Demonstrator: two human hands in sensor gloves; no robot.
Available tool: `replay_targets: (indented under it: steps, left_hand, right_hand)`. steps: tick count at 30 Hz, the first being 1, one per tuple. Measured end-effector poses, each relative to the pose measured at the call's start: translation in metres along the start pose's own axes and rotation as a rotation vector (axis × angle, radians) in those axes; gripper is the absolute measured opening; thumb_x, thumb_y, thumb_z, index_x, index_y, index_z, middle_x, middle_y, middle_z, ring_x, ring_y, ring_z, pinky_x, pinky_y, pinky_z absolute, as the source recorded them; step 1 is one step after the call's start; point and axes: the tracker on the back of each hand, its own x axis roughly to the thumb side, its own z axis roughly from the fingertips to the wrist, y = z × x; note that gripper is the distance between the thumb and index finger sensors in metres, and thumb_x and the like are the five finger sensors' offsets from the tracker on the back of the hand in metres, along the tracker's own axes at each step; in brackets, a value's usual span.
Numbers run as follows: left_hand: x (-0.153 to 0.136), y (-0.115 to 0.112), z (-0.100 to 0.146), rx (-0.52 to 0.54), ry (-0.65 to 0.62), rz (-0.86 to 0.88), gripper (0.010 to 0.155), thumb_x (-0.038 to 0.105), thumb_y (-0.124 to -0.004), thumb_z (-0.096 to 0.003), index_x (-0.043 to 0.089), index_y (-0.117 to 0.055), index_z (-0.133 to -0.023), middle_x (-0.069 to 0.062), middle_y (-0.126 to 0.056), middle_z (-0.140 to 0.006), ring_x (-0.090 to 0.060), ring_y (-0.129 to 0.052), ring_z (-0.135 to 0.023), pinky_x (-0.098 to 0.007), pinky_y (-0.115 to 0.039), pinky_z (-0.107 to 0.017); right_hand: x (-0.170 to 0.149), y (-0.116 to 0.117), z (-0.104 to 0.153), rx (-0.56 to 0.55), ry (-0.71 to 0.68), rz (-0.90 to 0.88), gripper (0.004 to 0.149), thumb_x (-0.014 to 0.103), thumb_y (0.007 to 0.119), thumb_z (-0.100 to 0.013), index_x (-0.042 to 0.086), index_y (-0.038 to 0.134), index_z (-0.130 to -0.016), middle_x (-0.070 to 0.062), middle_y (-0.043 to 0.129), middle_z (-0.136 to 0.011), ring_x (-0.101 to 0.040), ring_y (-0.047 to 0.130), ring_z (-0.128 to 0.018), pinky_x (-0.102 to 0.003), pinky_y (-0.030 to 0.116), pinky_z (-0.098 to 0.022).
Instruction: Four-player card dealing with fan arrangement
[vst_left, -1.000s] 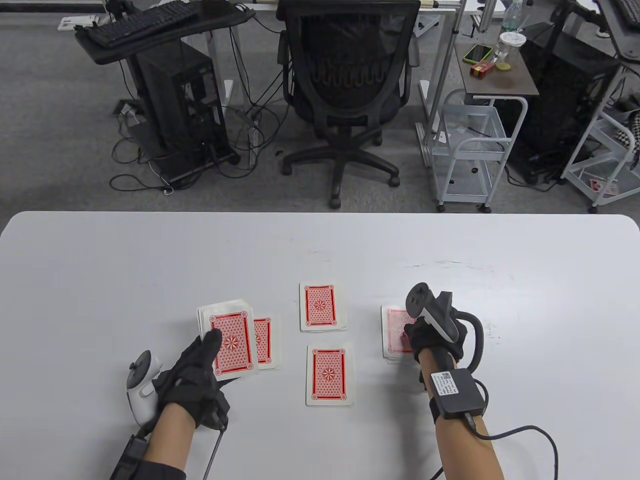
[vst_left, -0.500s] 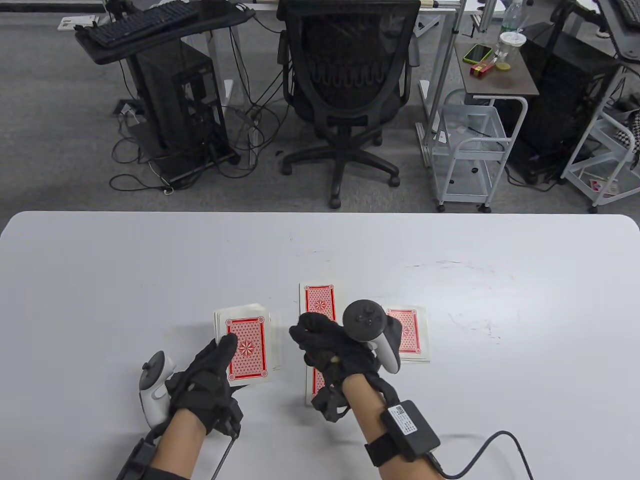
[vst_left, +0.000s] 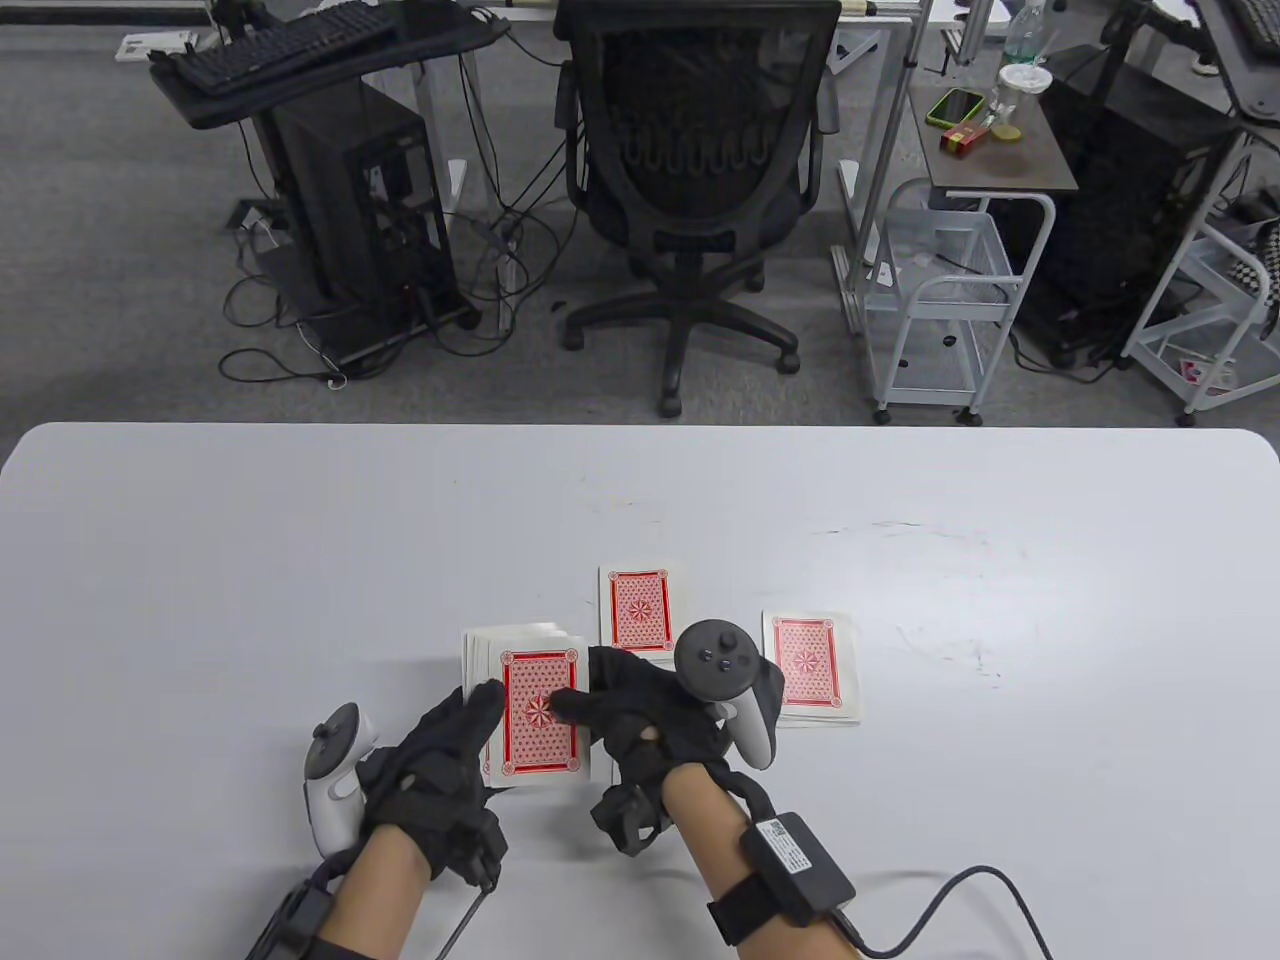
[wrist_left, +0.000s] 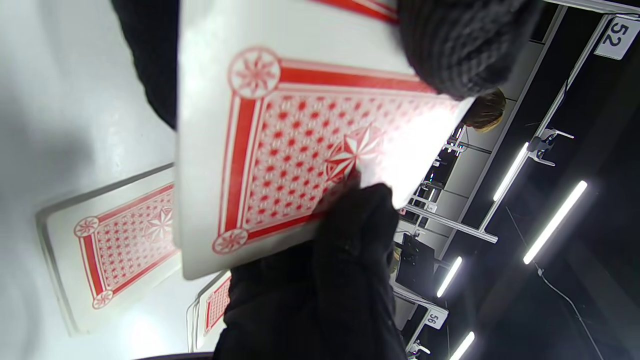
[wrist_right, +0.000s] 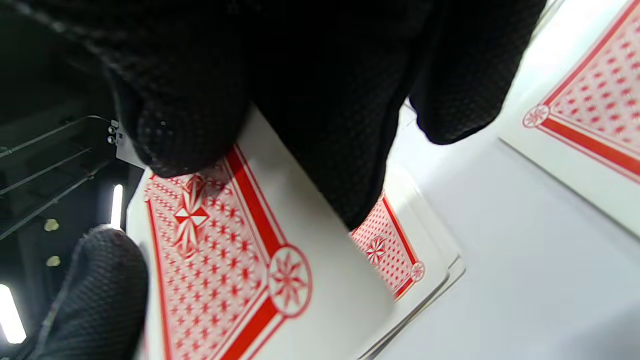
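Note:
My left hand (vst_left: 478, 722) holds the red-backed deck (vst_left: 538, 712) above the table, thumb along its left edge. My right hand (vst_left: 585, 702) reaches across from the right, one fingertip on the middle of the top card (wrist_right: 225, 250) and the other fingers curled at its right edge. In the left wrist view the top card (wrist_left: 300, 145) fills the frame. Dealt piles lie face down: a far one (vst_left: 640, 610) and a right one (vst_left: 810, 668). The near pile is hidden under my right hand. Another pile (wrist_left: 115, 240) lies below the deck.
The white table (vst_left: 300, 550) carries only the cards and my hands. Beyond its far edge stand an office chair (vst_left: 700, 150), a computer stand (vst_left: 350, 200) and a white trolley (vst_left: 940, 290).
My right hand left the right pile and swung left across the near pile to the deck. My left hand carried the deck rightward to meet it, covering the left pile.

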Motion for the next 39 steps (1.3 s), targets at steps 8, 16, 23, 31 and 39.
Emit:
replay_targets:
  steps: [8,16,23,31,39]
  left_hand:
    - [0.002,0.027,0.002,0.102,0.017,0.007,0.047,0.051,-0.080,-0.0508,0.030,-0.075,-0.093,0.007,-0.092,-0.087,-0.023,-0.103,-0.072,-0.043,-0.089,-0.051]
    - [0.003,0.035,0.002,0.123,0.019,0.012,0.047,0.051,-0.080,-0.0512,0.031,-0.074,-0.093,0.008,-0.092,-0.088,-0.023,-0.103,-0.072,-0.043,-0.089,-0.051]
    - [0.002,0.032,0.001,0.113,0.018,0.005,0.047,0.051,-0.080,-0.0512,0.031,-0.074,-0.093,0.008,-0.092,-0.088,-0.023,-0.103,-0.072,-0.043,-0.089,-0.051]
    - [0.002,0.021,0.002,0.082,0.003,0.006,0.047,0.051,-0.080,-0.0509,0.030,-0.075,-0.093,0.007,-0.093,-0.087,-0.024,-0.103,-0.071,-0.043,-0.089,-0.051]
    - [-0.002,0.000,0.001,0.009,0.005,-0.037,0.047,0.051,-0.081,-0.0502,0.031,-0.076,-0.092,0.008,-0.093,-0.086,-0.024,-0.104,-0.070,-0.045,-0.089,-0.050]
  right_hand:
    - [-0.016,-0.036,0.004,0.042,0.091,0.130,0.072,0.033,0.089,-0.048,0.000,0.056,-0.103,-0.002,0.089,-0.071,-0.015,0.100,-0.035,-0.052,0.077,-0.046]
    - [-0.028,-0.029,0.002,-0.013,0.292,0.735,0.083,0.037,0.089,-0.048,-0.002,0.044,-0.106,-0.002,0.083,-0.073,-0.009,0.101,-0.032,-0.048,0.080,-0.045]
    - [-0.035,-0.014,-0.004,-0.031,0.371,1.062,0.078,0.048,0.085,-0.049,0.002,0.053,-0.105,0.001,0.085,-0.067,-0.006,0.095,-0.024,-0.047,0.079,-0.044]
    - [0.004,-0.017,0.004,0.014,0.122,0.621,0.065,0.049,0.075,-0.057,0.005,0.062,-0.102,-0.006,0.087,-0.073,-0.012,0.100,-0.033,-0.051,0.077,-0.047]
    - [0.013,0.011,0.005,0.021,-0.087,0.192,0.061,0.042,0.087,-0.050,0.011,0.064,-0.097,-0.003,0.081,-0.078,-0.022,0.099,-0.051,-0.059,0.071,-0.052]
